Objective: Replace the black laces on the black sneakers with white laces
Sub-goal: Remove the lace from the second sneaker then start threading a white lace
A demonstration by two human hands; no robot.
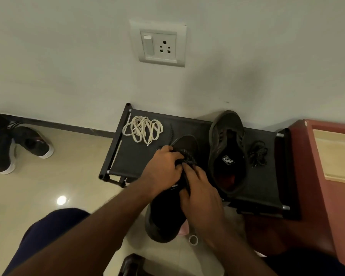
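Both my hands are on the near sneaker at the centre of the frame, which hangs off the front edge of the black rack. My left hand curls over its laced front and grips it there. My right hand has its fingertips bunched on the black lace just above the tongue, pinching it as far as I can tell; the exact strand is hidden under my fingers. This lace is threaded through the eyelets toward the toe, so I judge I am partway through pulling it out. To the right of centre the other sneaker lies on the rack with its mouth open and no lace that I can see. A loose black lace heap sits just beside it, so that shoe looks already stripped. The white laces lie in a loose tangle on the rack's upper left part, untouched. By my reckoning, finishing this unlacing is left, then threading white into both shoes.
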